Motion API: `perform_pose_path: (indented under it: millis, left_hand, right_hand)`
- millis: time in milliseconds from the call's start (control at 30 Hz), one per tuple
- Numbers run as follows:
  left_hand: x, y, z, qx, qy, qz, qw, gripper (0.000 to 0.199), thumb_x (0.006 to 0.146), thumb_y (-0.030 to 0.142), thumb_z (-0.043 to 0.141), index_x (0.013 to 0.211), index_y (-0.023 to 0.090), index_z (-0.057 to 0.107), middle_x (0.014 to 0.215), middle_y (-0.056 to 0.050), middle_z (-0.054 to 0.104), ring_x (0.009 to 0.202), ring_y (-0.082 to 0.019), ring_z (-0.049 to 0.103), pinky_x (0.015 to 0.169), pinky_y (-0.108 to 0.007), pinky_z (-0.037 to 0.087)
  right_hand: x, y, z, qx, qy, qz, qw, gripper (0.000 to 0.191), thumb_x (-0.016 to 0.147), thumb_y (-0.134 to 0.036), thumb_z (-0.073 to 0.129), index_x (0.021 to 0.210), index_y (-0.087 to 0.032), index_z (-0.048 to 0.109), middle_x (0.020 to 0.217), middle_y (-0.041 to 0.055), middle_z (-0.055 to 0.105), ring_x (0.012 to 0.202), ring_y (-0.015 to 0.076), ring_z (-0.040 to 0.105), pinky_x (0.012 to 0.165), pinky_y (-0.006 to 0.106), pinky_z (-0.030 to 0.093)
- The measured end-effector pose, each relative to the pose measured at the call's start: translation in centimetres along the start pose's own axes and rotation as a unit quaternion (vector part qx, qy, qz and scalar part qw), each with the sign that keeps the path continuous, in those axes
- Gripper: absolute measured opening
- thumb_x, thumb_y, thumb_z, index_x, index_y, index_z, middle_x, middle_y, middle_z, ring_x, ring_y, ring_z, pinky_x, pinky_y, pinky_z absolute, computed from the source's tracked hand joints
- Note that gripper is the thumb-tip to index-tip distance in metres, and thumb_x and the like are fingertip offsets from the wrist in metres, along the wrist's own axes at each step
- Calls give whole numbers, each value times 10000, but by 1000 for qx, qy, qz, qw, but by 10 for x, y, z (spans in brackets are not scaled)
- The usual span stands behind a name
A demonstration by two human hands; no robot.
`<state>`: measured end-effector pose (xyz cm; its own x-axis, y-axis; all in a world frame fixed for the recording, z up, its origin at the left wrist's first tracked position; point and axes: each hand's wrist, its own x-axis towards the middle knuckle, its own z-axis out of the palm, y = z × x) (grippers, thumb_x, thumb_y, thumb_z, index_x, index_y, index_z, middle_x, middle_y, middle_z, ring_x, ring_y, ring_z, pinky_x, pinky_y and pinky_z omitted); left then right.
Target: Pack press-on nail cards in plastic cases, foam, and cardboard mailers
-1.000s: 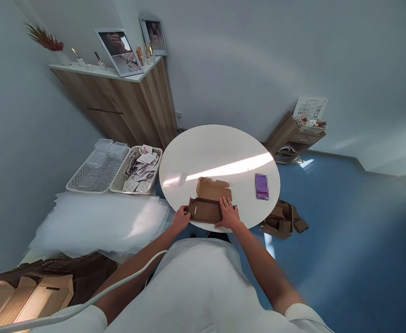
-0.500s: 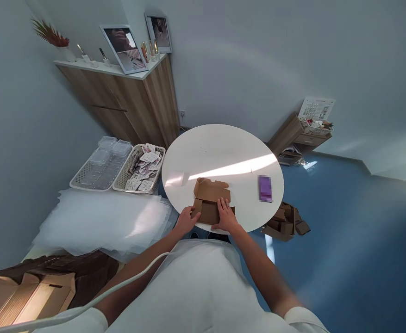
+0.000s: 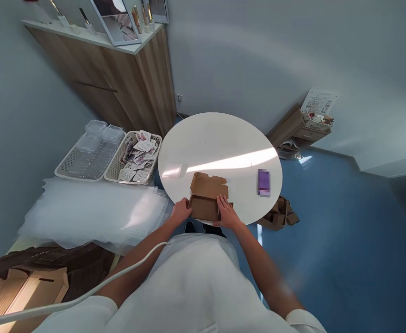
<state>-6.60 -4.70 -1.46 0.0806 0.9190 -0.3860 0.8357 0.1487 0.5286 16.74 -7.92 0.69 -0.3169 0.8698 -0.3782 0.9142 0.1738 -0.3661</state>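
A brown cardboard box (image 3: pixel 205 209) lies near the front edge of the round white table (image 3: pixel 220 132), its lid flap (image 3: pixel 208 186) folded open away from me. At the box's left wall, my left hand (image 3: pixel 181 211) is closed, with bent fingers pinching the cardboard. My right hand (image 3: pixel 227 213) grips the right side, fingers reaching over the wall and thumb at the front edge. A small brown flap shows just right of it. The box's inside is bare cardboard.
A purple, pixelated item (image 3: pixel 264 182) lies on the table's right. Left are a basket of printed cards (image 3: pixel 140 157), a basket of clear plastic cases (image 3: pixel 95 152) and stacked translucent sheets (image 3: pixel 95 210). Folded cardboard boxes (image 3: pixel 279 215) sit beyond the table's right edge. A white cable (image 3: pixel 126 275) crosses my left arm.
My left hand has moved from lying over the left flap to the outer left side of the box, and that wall now stands up. My right hand stays on the right side.
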Motion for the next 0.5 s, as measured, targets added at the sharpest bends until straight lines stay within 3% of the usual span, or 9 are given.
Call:
perform_pose_path:
  millis: [233, 300, 400, 500]
  left_hand:
    - [2, 6, 5, -1, 4, -2, 1000, 240, 734, 276, 505, 953, 176, 512, 846, -69, 624, 824, -222, 582, 679, -300, 400]
    - [-1, 7, 7, -49, 4, 29, 998, 387, 753, 351, 508, 1092, 169, 459, 895, -66, 613, 778, -197, 586, 691, -298, 411]
    - [-6, 12, 7, -107, -13, 100, 989, 733, 713, 460, 558, 1313, 187, 236, 1056, -78, 560, 731, -165, 582, 711, -303, 425]
    - [-5, 22, 2, -106, -47, 157, 981, 1005, 584, 458, 683, 1375, 237, 104, 1170, -95, 496, 898, -222, 562, 780, -329, 412]
  right_hand:
    - [-2, -1, -6, -35, -5, 23, 999, 1138, 578, -475, 673, 1384, -183, -75, 1470, 99, 14, 1343, 253, -40, 1038, 467, 137]
    - [-2, 2, -10, -48, -10, 34, 998, 1135, 576, -464, 682, 1385, -187, -64, 1469, 102, 25, 1344, 252, -36, 1039, 476, 118]
    - [0, 12, -18, -63, -14, 46, 997, 1125, 579, -446, 690, 1386, -191, -52, 1468, 102, 36, 1345, 247, -35, 1040, 483, 106]
    - [2, 24, -25, -68, -15, 48, 996, 1119, 582, -439, 691, 1386, -188, -46, 1467, 107, 36, 1345, 246, -32, 1038, 482, 110]
